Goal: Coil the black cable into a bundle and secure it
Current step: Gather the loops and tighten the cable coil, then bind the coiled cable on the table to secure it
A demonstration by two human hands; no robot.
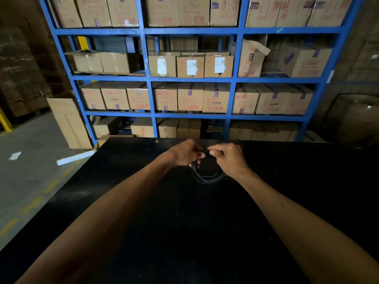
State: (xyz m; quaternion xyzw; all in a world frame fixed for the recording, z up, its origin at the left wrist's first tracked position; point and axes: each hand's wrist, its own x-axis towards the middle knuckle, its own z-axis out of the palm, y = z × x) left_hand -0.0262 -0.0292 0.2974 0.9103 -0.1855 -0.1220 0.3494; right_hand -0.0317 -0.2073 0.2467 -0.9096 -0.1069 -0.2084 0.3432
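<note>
The thin black cable hangs in several loose loops between my two hands, over the far middle of the black table. My left hand pinches the top of the loops with curled fingers. My right hand grips the same top part from the right, thumb and forefinger pressed on a short black strand that runs between the two hands. The loops' lower arc shows faintly against the dark tabletop; the upper part is hidden by my fingers.
A tall blue shelf rack full of cardboard boxes stands just behind the table. A large carton leans by the rack's left post. On the grey floor at left lie a white tube and a paper scrap.
</note>
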